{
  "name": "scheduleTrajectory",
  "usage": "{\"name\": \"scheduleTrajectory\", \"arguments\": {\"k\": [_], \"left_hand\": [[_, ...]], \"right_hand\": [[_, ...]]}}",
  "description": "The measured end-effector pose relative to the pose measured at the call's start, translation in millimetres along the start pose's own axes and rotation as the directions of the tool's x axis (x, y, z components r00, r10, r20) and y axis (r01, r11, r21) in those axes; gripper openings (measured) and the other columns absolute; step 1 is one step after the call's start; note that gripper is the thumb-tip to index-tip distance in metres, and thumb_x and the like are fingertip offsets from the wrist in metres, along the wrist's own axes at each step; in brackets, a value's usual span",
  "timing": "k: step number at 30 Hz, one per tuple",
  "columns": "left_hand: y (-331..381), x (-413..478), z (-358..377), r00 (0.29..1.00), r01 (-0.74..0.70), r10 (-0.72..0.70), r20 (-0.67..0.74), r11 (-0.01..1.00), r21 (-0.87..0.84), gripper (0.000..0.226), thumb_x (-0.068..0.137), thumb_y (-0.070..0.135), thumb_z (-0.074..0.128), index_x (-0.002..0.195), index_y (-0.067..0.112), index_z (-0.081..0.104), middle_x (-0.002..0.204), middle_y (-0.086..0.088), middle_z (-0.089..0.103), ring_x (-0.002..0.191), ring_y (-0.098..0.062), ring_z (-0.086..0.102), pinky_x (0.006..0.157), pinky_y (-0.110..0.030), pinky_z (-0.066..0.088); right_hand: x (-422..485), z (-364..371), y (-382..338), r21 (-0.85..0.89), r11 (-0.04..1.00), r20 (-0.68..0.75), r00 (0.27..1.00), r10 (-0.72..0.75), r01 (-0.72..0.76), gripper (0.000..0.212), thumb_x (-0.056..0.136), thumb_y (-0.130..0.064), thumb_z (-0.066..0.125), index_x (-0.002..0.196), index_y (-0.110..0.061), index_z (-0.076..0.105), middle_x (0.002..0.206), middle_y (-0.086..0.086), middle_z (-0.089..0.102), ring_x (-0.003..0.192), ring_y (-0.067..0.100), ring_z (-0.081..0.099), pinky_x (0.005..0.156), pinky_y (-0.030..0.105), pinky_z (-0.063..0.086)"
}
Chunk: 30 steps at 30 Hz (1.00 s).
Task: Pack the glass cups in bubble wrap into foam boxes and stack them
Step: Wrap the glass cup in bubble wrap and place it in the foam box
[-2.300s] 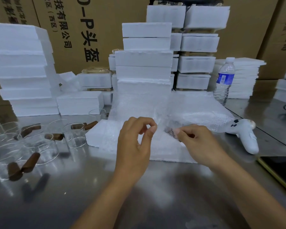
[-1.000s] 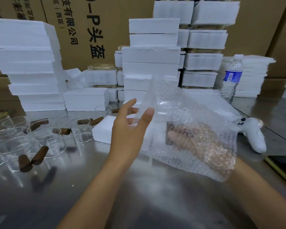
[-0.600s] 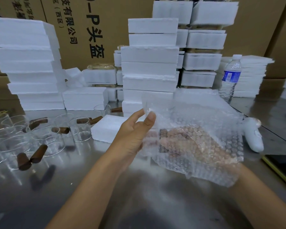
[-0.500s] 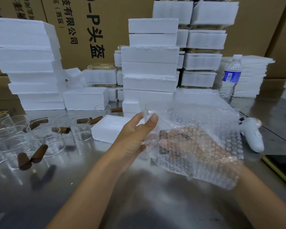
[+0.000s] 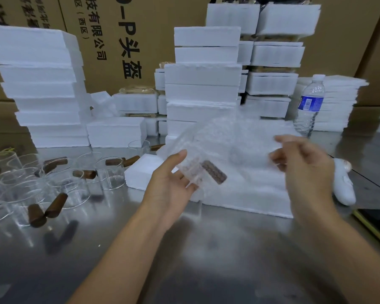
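Your single view comes from the camera on your head, looking forward and down across the shiny steel tabletop (image 5: 206, 249) (wide-angle, so straight edges bow). Your bare forearms (image 5: 127, 244) enter close at the bottom; stacked white foam boxes (image 5: 202, 93) wall the far side.

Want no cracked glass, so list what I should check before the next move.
1. Cup inside the bubble wrap: ok, a brown handle shows through; the glass body is hard to make out.
2. Grip of left hand: ok, thumb over the wrap, fingers under.
3. Grip of right hand: cannot tell, blurred.
4. Wrap closed round the cup: not ok, it hangs loose.
5. Nearest foam box ready: cannot tell, wrap sheets cover its top.
6. Bare glass cups out of the way: ok, off to the left of both hands.
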State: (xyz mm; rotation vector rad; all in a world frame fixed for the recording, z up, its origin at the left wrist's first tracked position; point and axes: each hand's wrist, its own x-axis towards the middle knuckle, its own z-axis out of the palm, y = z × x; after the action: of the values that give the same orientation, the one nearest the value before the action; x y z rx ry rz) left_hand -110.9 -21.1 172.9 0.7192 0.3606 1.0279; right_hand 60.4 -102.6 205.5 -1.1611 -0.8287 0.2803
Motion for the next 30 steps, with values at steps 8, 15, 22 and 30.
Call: {"name": "scheduleTrajectory", "arguments": {"k": [8, 15, 22, 30], "left_hand": [[-1, -1, 1, 0.998, -0.05, 0.058, 0.014, 0.938, -0.342, 0.067, 0.061, 0.013, 0.073, 0.125, 0.011, 0.056, 0.108, -0.012, 0.068, 0.101, -0.027, 0.067, 0.088, -0.039, 0.052], [-7, 0, 5, 0.998, -0.022, 0.04, 0.055, 0.955, -0.297, 0.109, 0.026, 0.014, 0.097, 0.126, 0.01, 0.055, 0.112, -0.014, 0.068, 0.102, -0.027, 0.067, 0.09, -0.04, 0.053], [-13, 0, 3, 1.0, -0.011, 0.009, 0.025, 0.997, 0.077, 0.064, 0.063, 0.021, 0.082, 0.122, 0.019, 0.057, 0.099, -0.006, 0.071, 0.091, -0.018, 0.069, 0.089, -0.036, 0.052], [-21, 1, 0, 0.992, -0.109, 0.081, 0.096, 0.933, 0.342, 0.064, 0.064, 0.018, 0.08, 0.121, 0.024, 0.053, 0.106, -0.001, 0.071, 0.102, -0.026, 0.066, 0.083, -0.029, 0.055]], "right_hand": [[-3, 12, 19, 0.103, 0.977, 0.148, 0.974, 0.173, -0.189, 0.045, 0.068, -0.063, 0.051, 0.101, -0.033, 0.048, 0.108, -0.01, 0.058, 0.096, 0.009, 0.062, 0.089, 0.033, 0.047], [-19, 18, 28, -0.061, 0.988, 0.469, 0.869, 0.156, -0.144, 0.016, 0.083, -0.028, 0.065, 0.097, -0.021, 0.066, 0.085, -0.01, 0.073, 0.081, 0.002, 0.068, 0.075, 0.017, 0.049], [-6, 10, 28, 0.023, 0.993, 0.234, 0.966, 0.109, -0.118, 0.019, 0.086, -0.028, 0.063, 0.069, -0.021, 0.067, 0.068, -0.008, 0.068, 0.072, 0.007, 0.062, 0.081, 0.032, 0.049], [0, 7, 29, 0.086, 0.99, 0.107, 0.989, 0.102, -0.112, 0.019, 0.087, -0.027, 0.063, 0.069, -0.021, 0.062, 0.061, -0.013, 0.062, 0.067, 0.005, 0.056, 0.071, 0.023, 0.046]]}}
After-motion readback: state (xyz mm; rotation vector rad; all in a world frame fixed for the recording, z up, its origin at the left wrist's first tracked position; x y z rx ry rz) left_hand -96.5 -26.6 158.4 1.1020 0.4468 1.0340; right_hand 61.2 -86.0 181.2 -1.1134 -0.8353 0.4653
